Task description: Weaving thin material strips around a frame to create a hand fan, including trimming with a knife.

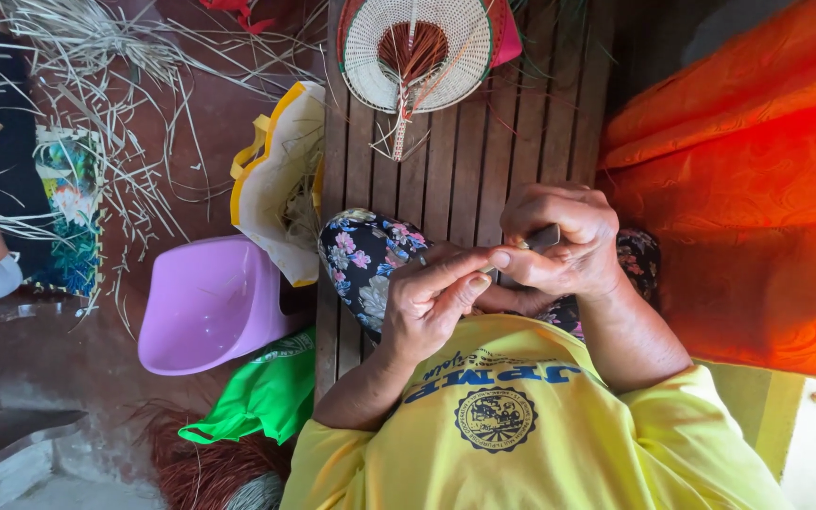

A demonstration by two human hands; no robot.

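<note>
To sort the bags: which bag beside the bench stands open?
The white bag with yellow trim, holding pale strips; the green bag lies flat and crumpled.

Yellow-trimmed white bag (276,179) beside bench; green bag (262,392) below lilac basin (205,302).

Place: a home weaving spot, a craft corner set up on a slatted wooden platform (455,161); the platform lies just beyond the hands
Finished work: a round woven fan (417,52) is laid on the slats, well beyond the right hand (564,241)
Raw material: pale split strips (115,85) are scattered over the reddish floor, far out from the left hand (427,302); more are stuffed in a yellow-edged bag (280,179)
Household signs: a lilac plastic basin (210,302) is seen beside the left hand; orange patterned cloth (748,189) is spread beside the right hand
</note>
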